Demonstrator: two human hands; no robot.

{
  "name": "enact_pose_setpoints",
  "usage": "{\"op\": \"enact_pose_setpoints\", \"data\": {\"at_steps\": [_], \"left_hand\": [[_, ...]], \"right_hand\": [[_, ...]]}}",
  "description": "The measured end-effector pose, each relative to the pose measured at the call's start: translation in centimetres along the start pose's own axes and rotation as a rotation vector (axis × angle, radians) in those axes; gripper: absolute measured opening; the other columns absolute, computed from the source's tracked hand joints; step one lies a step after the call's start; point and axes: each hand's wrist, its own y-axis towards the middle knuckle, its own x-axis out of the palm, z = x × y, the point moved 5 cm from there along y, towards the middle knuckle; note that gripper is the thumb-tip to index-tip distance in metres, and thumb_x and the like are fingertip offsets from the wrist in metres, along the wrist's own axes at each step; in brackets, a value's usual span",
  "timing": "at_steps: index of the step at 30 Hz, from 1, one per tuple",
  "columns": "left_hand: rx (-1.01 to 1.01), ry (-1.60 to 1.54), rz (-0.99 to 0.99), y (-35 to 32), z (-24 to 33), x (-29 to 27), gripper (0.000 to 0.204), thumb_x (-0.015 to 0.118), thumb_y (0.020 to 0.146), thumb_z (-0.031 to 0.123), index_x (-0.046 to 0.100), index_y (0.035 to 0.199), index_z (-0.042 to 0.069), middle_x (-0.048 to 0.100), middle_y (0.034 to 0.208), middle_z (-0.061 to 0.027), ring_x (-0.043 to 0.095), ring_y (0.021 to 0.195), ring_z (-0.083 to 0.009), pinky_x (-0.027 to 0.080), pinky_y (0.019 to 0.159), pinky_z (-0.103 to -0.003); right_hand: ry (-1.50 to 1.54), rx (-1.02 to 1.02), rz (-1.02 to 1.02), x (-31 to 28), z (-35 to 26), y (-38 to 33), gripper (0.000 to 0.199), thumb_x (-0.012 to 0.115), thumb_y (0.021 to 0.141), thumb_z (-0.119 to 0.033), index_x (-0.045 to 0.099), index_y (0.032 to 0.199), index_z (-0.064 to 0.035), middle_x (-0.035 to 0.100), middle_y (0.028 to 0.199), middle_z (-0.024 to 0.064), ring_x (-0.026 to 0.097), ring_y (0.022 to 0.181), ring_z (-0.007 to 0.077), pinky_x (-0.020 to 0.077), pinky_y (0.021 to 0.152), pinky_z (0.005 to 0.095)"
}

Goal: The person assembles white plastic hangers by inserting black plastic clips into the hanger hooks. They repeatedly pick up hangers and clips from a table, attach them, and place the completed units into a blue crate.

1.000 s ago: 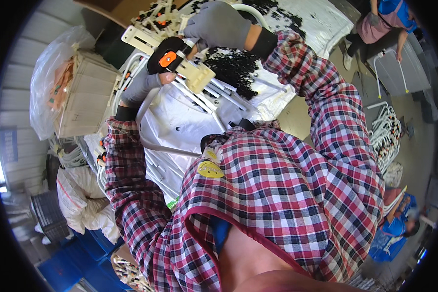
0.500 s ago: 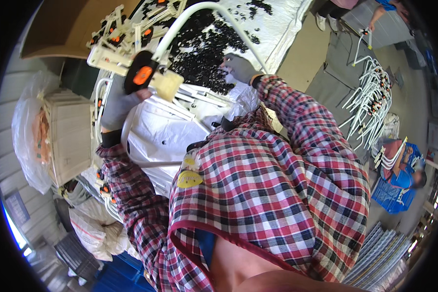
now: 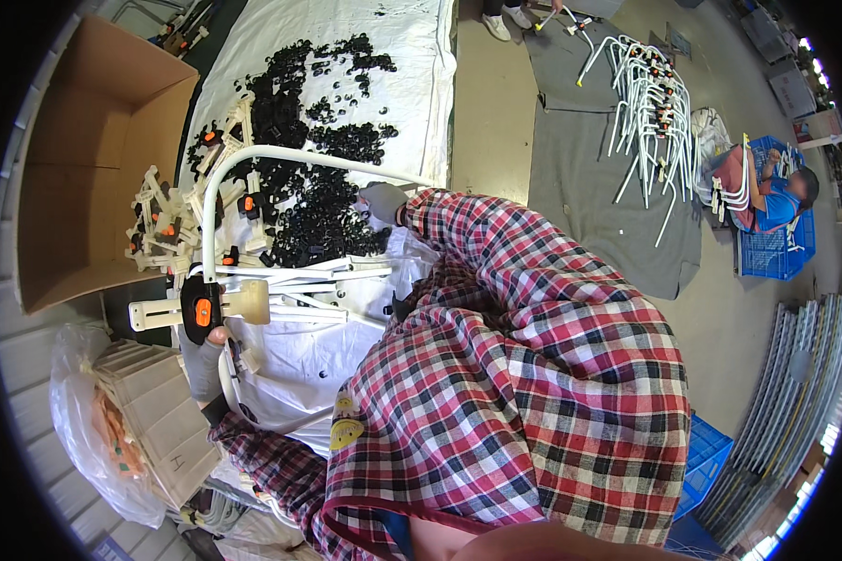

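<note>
My left hand (image 3: pixel 199 366), in a grey glove with bare fingertips, grips a bent white metal tube frame (image 3: pixel 211 210) just below its black clamp. The clamp (image 3: pixel 200 309) has an orange button, and a cream plastic bar (image 3: pixel 245 303) crosses the frame there. The frame's upper bend arches over the worktable toward my right forearm. My right hand (image 3: pixel 382 202), also in a grey glove, is at the right edge of a heap of small black plastic parts (image 3: pixel 323 220). Its fingers point down at the heap and are mostly hidden.
White tubes (image 3: pixel 318 280) lie between me and the heap. Cream plastic pieces (image 3: pixel 159 224) with orange-and-black clamps are piled left, beside an open cardboard box (image 3: pixel 94 178). White sheeting (image 3: pixel 412 75) covers the table. Finished-looking frames (image 3: pixel 650 122) and a seated person (image 3: pixel 767 201) are at right.
The whole view has turned, so the table and box sit farther into the picture. The frame in my left hand now stands lower and straighter. My right hand stays by the black heap.
</note>
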Motion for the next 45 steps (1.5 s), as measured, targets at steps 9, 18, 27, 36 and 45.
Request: {"op": "enact_pose_setpoints", "data": {"at_steps": [9,18,27,36,45], "left_hand": [[-0.002,-0.205,0.029,0.9,-1.7,-0.6,0.071,0.072,0.083,0.032,0.047,0.14,-0.002,0.06,0.127,-0.0088,0.057,0.113,-0.0195,0.043,0.101,-0.033],[-0.047,-0.221,0.011,0.1,-1.4,0.1,0.095,0.081,0.07,0.04,0.039,0.145,0.0,0.055,0.135,-0.0118,0.053,0.123,-0.0217,0.043,0.104,-0.033],[-0.084,-0.441,-0.027,0.5,-2.1,0.6,0.093,0.079,0.076,0.048,0.039,0.145,0.0,0.055,0.133,-0.0109,0.054,0.121,-0.0207,0.046,0.104,-0.035],[-0.101,-0.435,-0.035,-0.5,-0.5,0.7,0.092,0.078,0.078,0.044,0.036,0.149,0.005,0.052,0.137,-0.0101,0.052,0.125,-0.0212,0.045,0.106,-0.037],[-0.11,-0.547,0.006,-0.9,-0.2,1.2,0.086,0.077,0.08,0.035,0.036,0.148,0.002,0.05,0.138,-0.0104,0.049,0.127,-0.021,0.043,0.107,-0.035]], "right_hand": [[0.84,-0.492,-0.054,-11.3,-18.6,-1.7,0.023,0.061,0.086,-0.003,0.064,0.108,0.0022,0.065,0.089,0.0062,0.069,0.079,0.0129,0.0526,0.073,0.0264],[0.195,-1.079,0.176,-16.8,-31.6,-3.5,0.027,0.076,0.081,-0.016,0.073,0.107,-0.0103,0.067,0.094,0.0067,0.066,0.086,0.0238,0.052,0.074,0.0338],[0.271,-1.29,0.216,-14.9,-30.8,0.1,0.028,0.074,0.082,-0.029,0.073,0.107,-0.0174,0.069,0.096,0.0074,0.065,0.093,0.0275,0.0507,0.085,0.0386],[0.163,-1.356,0.268,-16.4,-31.7,-0.9,0.026,0.074,0.082,-0.024,0.071,0.106,-0.0132,0.068,0.091,0.0089,0.067,0.087,0.0275,0.0535,0.078,0.0365],[0.215,-1.405,0.239,-16.1,-31.8,-1.3,0.034,0.075,0.081,-0.03,0.072,0.112,-0.0161,0.072,0.096,0.0042,0.067,0.093,0.0229,0.0515,0.085,0.0386]]}}
